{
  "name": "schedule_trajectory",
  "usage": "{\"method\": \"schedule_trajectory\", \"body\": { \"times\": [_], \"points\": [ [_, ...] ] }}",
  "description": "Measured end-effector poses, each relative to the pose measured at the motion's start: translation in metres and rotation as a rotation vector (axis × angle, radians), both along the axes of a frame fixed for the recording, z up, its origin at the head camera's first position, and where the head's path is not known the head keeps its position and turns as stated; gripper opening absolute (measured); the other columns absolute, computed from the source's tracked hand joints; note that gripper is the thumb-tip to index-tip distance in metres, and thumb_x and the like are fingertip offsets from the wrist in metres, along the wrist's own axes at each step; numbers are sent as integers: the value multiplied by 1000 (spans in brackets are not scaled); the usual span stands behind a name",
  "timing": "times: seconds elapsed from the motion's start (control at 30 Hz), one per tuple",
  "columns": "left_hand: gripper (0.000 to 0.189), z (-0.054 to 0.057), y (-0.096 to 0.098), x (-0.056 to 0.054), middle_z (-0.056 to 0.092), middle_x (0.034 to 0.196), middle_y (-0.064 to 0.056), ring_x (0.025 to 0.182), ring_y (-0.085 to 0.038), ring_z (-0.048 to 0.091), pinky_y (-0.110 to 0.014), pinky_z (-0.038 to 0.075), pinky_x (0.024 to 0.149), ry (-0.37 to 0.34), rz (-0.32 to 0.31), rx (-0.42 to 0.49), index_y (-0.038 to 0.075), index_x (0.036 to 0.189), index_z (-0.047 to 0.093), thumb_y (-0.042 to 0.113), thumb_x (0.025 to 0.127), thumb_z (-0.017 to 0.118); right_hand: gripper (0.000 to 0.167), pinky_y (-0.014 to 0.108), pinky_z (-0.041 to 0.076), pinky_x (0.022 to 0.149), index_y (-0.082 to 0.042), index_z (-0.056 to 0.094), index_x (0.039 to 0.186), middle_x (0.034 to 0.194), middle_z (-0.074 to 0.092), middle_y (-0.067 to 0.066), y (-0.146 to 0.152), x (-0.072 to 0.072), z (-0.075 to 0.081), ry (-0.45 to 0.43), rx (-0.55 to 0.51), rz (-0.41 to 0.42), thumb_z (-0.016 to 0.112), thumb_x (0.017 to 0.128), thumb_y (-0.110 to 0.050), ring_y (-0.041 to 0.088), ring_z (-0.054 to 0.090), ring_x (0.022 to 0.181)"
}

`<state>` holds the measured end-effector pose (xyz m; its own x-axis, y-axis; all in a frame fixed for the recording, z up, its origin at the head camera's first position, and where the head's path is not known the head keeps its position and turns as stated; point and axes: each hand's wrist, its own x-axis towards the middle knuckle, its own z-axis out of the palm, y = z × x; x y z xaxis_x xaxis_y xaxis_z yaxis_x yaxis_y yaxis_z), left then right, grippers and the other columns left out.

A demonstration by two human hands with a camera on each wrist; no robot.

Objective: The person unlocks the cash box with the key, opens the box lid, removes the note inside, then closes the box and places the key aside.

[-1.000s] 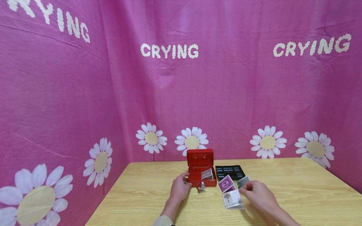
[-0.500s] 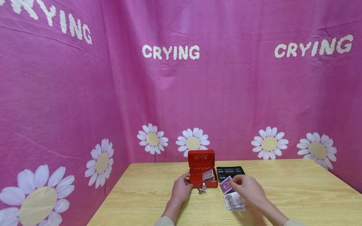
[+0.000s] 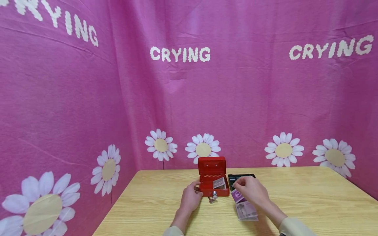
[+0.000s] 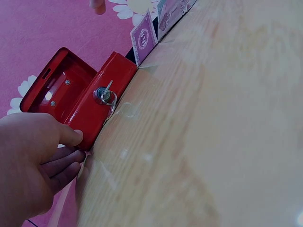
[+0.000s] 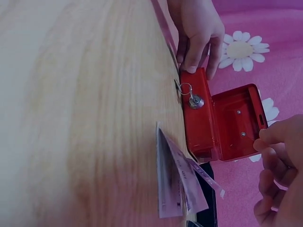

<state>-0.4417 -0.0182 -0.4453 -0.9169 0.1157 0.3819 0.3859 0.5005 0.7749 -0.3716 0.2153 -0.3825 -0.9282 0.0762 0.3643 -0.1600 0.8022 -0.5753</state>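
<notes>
Pink fabric wall (image 3: 189, 98) on the far side and the left, daisies (image 3: 160, 145) along the bottom and CRYING across it in puffy white letters, so yeah, quite the backdrop for a pale wooden table (image 3: 141, 196).

At the far middle sits a little red box (image 3: 206, 193), lid (image 3: 212, 165) tipped up and back, lock and dangling keys (image 3: 212, 200) facing the near side. My guess is it's turned that way so the person can see straight in. One greyish-brown note (image 3: 219, 183) leans inside, at the right end. Just right of the box is a black tray (image 3: 233, 178), partly hidden; a purple note (image 3: 237, 196) and a pinkish note (image 3: 246, 211) are on the near side of it. From the right wrist the pinkish one looks folded, its halves splayed apart, which is probably why it won't lie flat.

Left hand (image 3: 190, 196) has the box's left end between thumb and fingers, I'd say to stop it sliding. Right hand (image 3: 252, 190) is up over the tray and purple note, forearm angling in from the near right, wrist bent, fingers curled with thumb and forefinger close together. Can't tell if there's anything between those tips.
</notes>
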Motion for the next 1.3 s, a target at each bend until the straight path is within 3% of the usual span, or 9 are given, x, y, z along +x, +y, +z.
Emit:
{"method": "schedule_trajectory", "body": {
  "times": [0.33, 0.77, 1.3],
  "points": [
    [40, 0, 0, 1, 71, 94, -14, 83, -17, 64, -38, 55, 77, -7, 0, -3, -4, 125, 62, -5, 85, 66, 14, 32, 46, 62, -16, 76, 92, 87, 74, 0, -5, -13, 1, -16, 11, 5, 67, 89, -27, 11, 60, 74],
    [40, 1, 0, 1, 71, 96, -14, 83, -18, 65, -40, 56, 79, -30, -1, 5, -3, 126, 61, -5, 87, 66, 14, 30, 44, 60, -13, 75, 94, 87, 72, 0, -12, -30, -10, -65, 8, -17, 68, 89, -25, 12, 58, 71],
    [39, 0, 1, 0, 71, 92, -12, 81, -17, 65, -38, 55, 76, -4, 2, 6, -3, 123, 63, -5, 84, 67, 15, 29, 43, 59, -11, 75, 91, 81, 70, 0, -20, -42, -17, -73, -7, -29, 66, 88, -23, 12, 57, 69]
  ]
}}
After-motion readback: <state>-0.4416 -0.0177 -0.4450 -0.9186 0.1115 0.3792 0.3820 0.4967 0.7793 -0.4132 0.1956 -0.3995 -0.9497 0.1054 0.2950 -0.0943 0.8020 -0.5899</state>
